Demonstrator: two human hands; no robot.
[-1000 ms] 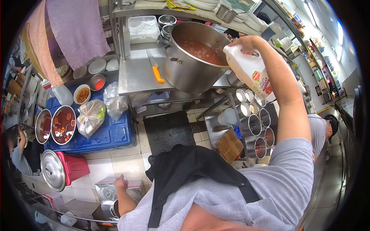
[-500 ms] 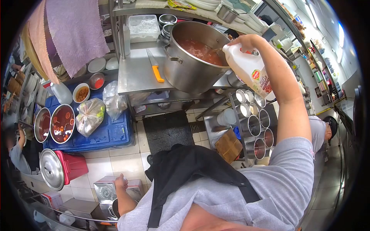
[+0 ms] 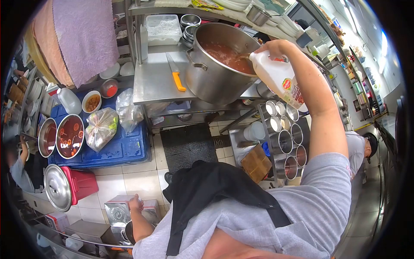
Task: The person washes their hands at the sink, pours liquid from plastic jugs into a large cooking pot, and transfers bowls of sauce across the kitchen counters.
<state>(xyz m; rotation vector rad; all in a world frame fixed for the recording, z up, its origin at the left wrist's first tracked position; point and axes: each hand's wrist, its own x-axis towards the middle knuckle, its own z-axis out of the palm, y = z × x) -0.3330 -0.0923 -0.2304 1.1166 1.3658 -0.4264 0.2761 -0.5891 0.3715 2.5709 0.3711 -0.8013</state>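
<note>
My right hand [image 3: 278, 49] grips the handle of a white plastic vinegar jug [image 3: 276, 75] with a red label. The jug is tipped over the rim of a large steel stockpot [image 3: 215, 84], its mouth pointing inward. A brownish streak at the mouth looks like liquid running out. Reddish broth with pale foam [image 3: 228, 58] fills part of the pot. My left hand [image 3: 136, 203] hangs low at my side, fingers curled, above square metal tins [image 3: 117, 209]; I see nothing in it.
A knife with an orange handle [image 3: 177, 77] lies on the steel table [image 3: 151, 82] left of the pot. Bowls of red liquid [image 3: 70, 142] and plastic bags [image 3: 101, 129] stand on a blue chest [image 3: 125, 155]. Steel canisters [image 3: 285, 140] fill a right-hand rack. Other people are at both sides.
The jug stays tipped over the pot in my right hand, with hardly any movement. The view has shifted slightly. My left hand stays low.
</note>
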